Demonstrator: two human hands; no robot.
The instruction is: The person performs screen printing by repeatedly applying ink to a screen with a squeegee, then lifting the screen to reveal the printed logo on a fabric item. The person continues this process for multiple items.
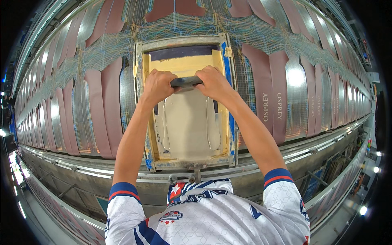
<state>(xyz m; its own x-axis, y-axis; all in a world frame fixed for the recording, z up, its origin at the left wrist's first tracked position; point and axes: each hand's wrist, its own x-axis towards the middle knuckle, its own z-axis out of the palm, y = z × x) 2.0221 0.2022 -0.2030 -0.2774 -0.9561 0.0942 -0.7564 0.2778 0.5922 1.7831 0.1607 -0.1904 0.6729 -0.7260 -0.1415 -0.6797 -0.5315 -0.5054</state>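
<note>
A screen-printing frame (141, 53) lies on the long table in front of me, its rim smeared with yellow and blue. Across its upper half, my left hand (158, 85) and my right hand (215, 83) grip the two ends of a dark-handled squeegee (187, 81). The fingers of both hands curl over the handle; its blade edge is mostly hidden. Cream-coloured ink (188, 126) coats the mesh between the squeegee and the frame's near end, with thin ridges along both sides. Beyond the squeegee, the mesh shows a yellowish area (183, 62) and a dark strip.
Maroon cut panels (260, 77) lie in rows left and right of the frame, some with pale lettering. Shiny bare strips of the table (297, 98) show between them. A metal rail (102, 173) runs along the near edge, with a metal bracket (197, 172) at the frame.
</note>
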